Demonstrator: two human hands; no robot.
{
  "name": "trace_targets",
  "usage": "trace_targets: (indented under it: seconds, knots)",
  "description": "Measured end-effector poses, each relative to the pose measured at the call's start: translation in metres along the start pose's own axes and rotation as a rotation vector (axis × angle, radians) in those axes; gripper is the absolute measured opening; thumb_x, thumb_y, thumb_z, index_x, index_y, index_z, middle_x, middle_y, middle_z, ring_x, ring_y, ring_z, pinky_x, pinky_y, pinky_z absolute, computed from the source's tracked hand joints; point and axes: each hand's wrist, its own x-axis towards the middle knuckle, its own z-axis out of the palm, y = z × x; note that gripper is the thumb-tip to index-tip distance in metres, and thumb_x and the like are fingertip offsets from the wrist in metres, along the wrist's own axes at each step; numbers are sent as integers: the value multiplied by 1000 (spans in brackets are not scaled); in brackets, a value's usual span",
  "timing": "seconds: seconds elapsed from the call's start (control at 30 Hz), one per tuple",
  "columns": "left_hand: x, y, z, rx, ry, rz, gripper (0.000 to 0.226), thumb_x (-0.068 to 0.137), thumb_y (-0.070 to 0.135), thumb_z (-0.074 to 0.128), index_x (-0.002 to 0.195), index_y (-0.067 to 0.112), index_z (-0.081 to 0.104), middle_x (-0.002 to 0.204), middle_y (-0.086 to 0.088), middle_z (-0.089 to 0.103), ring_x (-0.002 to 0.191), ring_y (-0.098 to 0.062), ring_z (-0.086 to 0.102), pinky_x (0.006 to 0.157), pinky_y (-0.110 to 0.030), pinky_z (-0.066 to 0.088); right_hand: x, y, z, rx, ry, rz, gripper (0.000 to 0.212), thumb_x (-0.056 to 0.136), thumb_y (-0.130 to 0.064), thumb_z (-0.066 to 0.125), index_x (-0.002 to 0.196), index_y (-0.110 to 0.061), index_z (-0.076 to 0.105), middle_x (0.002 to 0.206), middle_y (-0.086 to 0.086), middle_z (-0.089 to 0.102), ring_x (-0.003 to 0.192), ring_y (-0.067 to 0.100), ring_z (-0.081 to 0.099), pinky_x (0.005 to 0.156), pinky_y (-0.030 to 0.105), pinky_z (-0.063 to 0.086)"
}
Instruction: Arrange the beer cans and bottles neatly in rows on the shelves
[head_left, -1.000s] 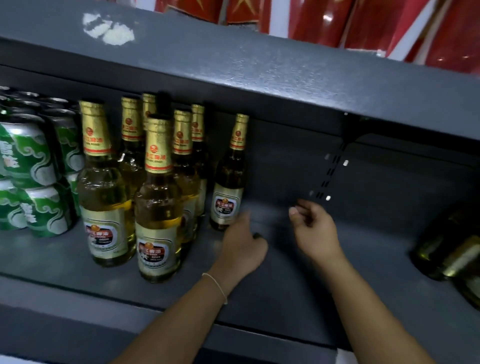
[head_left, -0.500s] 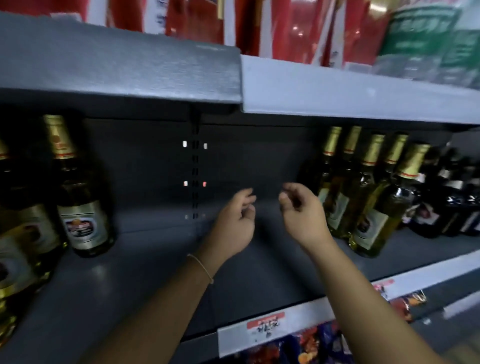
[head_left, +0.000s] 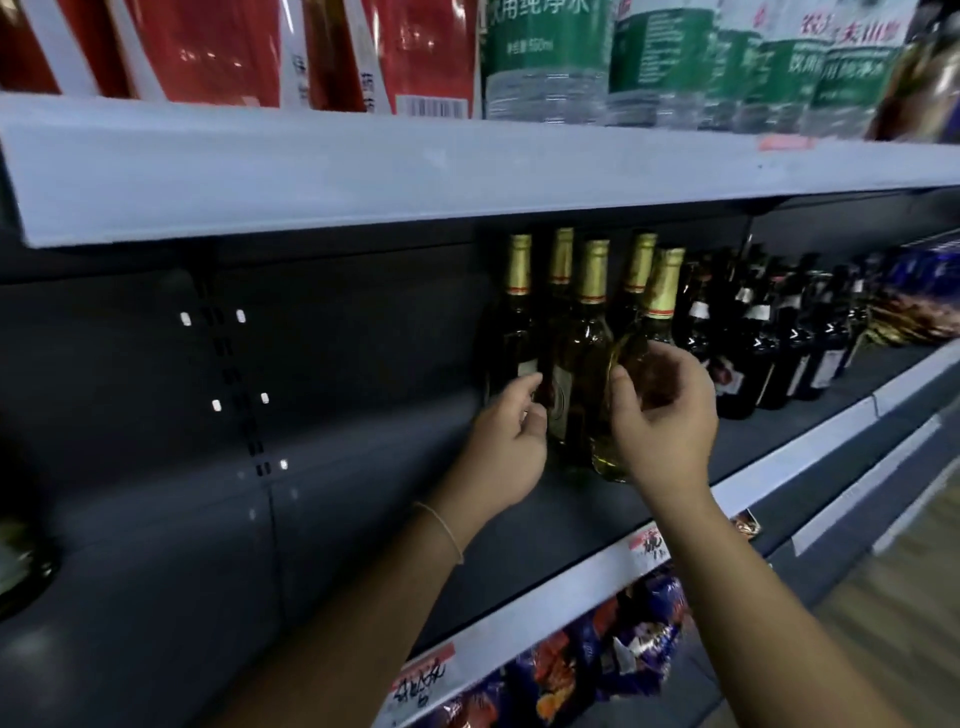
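Step in hand, as judged: picking up from the cluster of gold-foil beer bottles on the dark shelf (head_left: 337, 545), presumably to carry them left onto its bare stretch and set them in rows. Nearest, both forearms reach up and forward over the shelf's front edge strip with its price tags (head_left: 571, 592). Right hand (head_left: 665, 421): fingers and thumb curled around the belly of the front bottle (head_left: 636, 353), the nearest and rightmost of the gold-foil group; contact looks made at the thumb side, though whether the grip is fully closed cannot be told. This bottle leans to the right, its base at the shelf. Left hand (head_left: 506, 447): fingers loosely curled, tips at the lower body of the second bottle (head_left: 579, 364) just left of the first; touching or a hair short, not clear; it holds nothing. Farther back, three more gold-foil bottles (head_left: 519, 291) stand upright near the back panel. To the far right, dark bottles (head_left: 753, 358) stand in rows. Next move calls for a firm wrap on each bottle, a straight lift clear of neighbours, glass kept apart in transit.
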Motion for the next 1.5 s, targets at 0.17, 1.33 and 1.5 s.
trace_targets:
  seconds: [0.17,1.33,1.5]
  knots:
    - [7,3,16,57,-21,-6,42,102,20,41,144,22,41,148,-2,43,135,-14,41,114,-37,34,2,24,-6,-174,15,140,74,77,-34,82,136,-9,45,132,11,46,130,26,38,106,29,32]
    - [-28,-27,-65,-27,184,-76,38,101,20,46,139,17,49,139,2,53,126,-7,49,100,-18,36,-71,-18,24,168,-491,284,65,68,-23,90,123,-25,55,107,-18,67,97,-9,63,94,28,54]
    - [-49,-29,-108,-4,274,-43,36,100,18,48,136,14,51,135,1,56,120,-3,51,98,-15,38,-95,-44,47,212,-595,295,58,67,-23,90,116,-30,59,103,-13,71,93,-3,67,81,27,56]
